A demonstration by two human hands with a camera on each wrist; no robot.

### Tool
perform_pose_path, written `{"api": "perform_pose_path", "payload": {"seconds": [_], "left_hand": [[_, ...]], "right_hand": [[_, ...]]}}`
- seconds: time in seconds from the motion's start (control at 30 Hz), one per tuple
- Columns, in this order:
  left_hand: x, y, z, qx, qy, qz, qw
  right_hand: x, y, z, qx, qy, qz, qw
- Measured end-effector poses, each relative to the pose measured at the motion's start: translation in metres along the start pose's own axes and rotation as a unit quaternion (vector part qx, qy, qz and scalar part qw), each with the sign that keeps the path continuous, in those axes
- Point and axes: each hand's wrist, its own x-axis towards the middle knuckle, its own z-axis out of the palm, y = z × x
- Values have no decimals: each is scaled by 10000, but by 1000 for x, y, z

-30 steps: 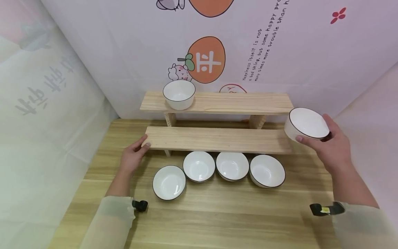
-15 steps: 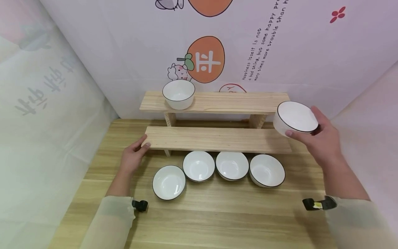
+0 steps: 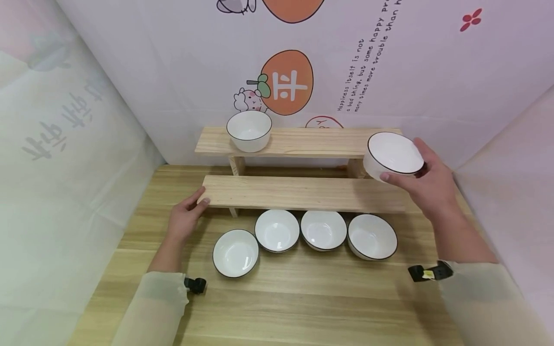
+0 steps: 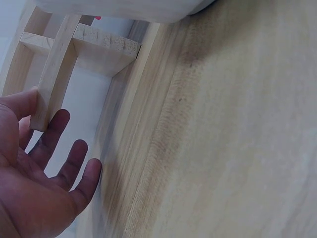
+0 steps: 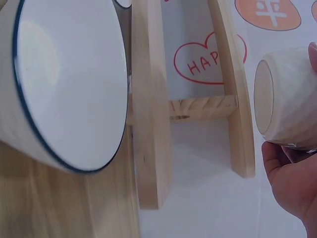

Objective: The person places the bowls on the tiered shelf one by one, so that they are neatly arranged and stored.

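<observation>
My right hand [image 3: 433,185] grips a white bowl [image 3: 395,153] with a dark rim, thumb at the near side and fingers behind. This bowl is held in the air, tilted a little, in front of the right end of the upper board [image 3: 320,142]. In the right wrist view the bowl's base [image 5: 265,101] faces the shelf. My left hand [image 3: 183,218] pinches the left end of the lower board [image 3: 298,192] of the wooden shelf; the left wrist view shows the thumb on one face and the other fingers [image 4: 79,158] spread below.
Another white bowl [image 3: 249,132] stands on the upper board's left part. Several bowls stand on the wooden table [image 3: 311,307] before the shelf, among them a left one [image 3: 235,253] and a right one [image 3: 372,237]. Printed cloth [image 3: 173,72] hangs behind and at both sides.
My right hand has carried the bowl leftward and slightly up, from beyond the shelf's right end to in front of the upper board's right end. My left hand has stayed on the lower board.
</observation>
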Motion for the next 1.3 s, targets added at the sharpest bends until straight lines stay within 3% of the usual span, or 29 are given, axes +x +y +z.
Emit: {"api": "perform_pose_path", "payload": {"seconds": [0.53, 1.07, 1.3], "left_hand": [[2, -2, 0, -22, 30, 25, 10000], [2, -2, 0, -102, 55, 11, 9999], [1, -2, 1, -85, 42, 35, 9999]], "right_hand": [[12, -17, 28, -131, -225, -220, 9994], [22, -35, 62, 70, -466, -154, 9988], [25, -43, 72, -102, -496, -205, 9985]]}}
